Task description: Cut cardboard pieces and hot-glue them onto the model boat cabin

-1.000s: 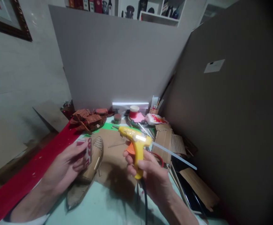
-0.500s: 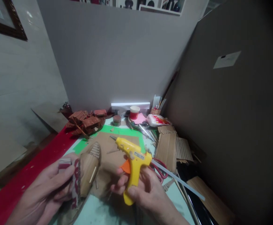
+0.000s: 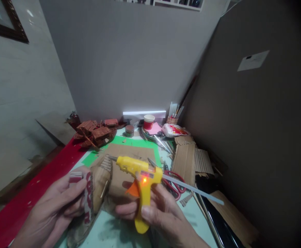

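My right hand point(image 3: 160, 210) is wrapped around the handle of a yellow hot glue gun point(image 3: 133, 166), fingers near its orange trigger point(image 3: 133, 189). A red light glows on the gun's side, and a clear glue stick point(image 3: 194, 188) juts from its back. The nozzle points left, at or very near the ribbed tip of a brown cardboard boat model point(image 3: 100, 186); I cannot tell whether they touch. My left hand point(image 3: 54, 203) is closed on a cardboard piece point(image 3: 88, 201) with red print, against the boat's left side. The hand partly hides the boat.
Brown cardboard point(image 3: 129, 151) lies on a green mat point(image 3: 118, 140). Red scissors point(image 3: 174, 184) and cardboard scraps point(image 3: 185, 158) are at the right. Reddish-brown boat models point(image 3: 96, 133) stand back left. A paper cup point(image 3: 149, 122) and a jar point(image 3: 129, 130) are behind.
The glue gun has swung left and levelled, bringing its nozzle to the boat's tip. Its red light now shows. My left hand has barely shifted and keeps its hold.
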A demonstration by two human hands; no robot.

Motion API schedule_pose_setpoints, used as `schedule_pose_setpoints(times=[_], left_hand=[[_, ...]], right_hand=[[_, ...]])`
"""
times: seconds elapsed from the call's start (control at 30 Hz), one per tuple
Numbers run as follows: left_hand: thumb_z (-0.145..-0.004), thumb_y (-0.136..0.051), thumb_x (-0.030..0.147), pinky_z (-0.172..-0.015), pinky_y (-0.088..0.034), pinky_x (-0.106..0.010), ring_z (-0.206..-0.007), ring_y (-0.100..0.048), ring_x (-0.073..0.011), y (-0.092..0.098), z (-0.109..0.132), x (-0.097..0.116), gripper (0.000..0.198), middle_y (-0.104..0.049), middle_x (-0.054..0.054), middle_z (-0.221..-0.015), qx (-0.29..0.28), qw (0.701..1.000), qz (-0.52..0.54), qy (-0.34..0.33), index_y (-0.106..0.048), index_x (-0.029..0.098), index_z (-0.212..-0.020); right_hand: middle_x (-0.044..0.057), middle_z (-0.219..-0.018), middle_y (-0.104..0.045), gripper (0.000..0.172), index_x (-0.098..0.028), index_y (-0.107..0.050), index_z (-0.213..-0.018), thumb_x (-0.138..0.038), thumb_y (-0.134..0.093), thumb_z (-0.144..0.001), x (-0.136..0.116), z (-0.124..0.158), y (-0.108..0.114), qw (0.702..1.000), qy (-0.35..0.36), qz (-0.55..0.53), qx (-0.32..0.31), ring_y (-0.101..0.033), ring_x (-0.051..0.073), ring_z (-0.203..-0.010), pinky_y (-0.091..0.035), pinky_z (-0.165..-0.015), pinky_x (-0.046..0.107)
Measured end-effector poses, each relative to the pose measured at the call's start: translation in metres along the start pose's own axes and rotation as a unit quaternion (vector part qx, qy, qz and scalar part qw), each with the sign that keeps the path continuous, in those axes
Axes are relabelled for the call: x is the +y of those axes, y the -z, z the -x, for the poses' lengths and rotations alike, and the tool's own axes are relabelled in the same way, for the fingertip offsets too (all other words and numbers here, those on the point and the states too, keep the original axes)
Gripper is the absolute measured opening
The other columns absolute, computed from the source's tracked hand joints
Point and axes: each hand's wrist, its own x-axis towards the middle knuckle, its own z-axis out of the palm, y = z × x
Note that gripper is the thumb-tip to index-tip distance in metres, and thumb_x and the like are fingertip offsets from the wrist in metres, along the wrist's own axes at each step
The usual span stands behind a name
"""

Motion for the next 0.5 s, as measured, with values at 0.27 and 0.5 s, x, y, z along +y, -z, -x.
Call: schedule_pose_setpoints(times=[0.27, 0.5], left_hand=[[-0.06, -0.092, 0.035, -0.04, -0.037, -0.015, -0.046, -0.03, -0.0048, -0.002, -0.001, 0.004, 0.034, -0.044, 0.006, -0.057, -0.021, 1.0, -0.007, -0.021, -0.067, 0.019, -0.079], [-0.065, -0.089, 0.037, -0.041, -0.027, -0.013, -0.048, -0.022, -0.004, -0.009, 0.001, 0.006, 0.034, -0.039, 0.007, -0.057, -0.055, 0.997, 0.024, -0.044, -0.064, 0.016, -0.07]], right_hand=[[0.018, -0.115, -0.073, 0.06, -0.013, -0.044, -0.139, -0.043, -0.068, -0.093, -0.005, 0.001, -0.006, 0.998, 0.003, 0.066, 0.01, -0.071, 0.027, -0.108, -0.05, -0.094, 0.041], [0.008, -0.071, -0.07, 0.063, -0.013, -0.062, -0.122, -0.066, -0.063, -0.088, 0.006, 0.014, -0.01, 0.976, -0.01, 0.152, 0.155, -0.063, 0.018, -0.057, -0.05, -0.056, 0.029]])
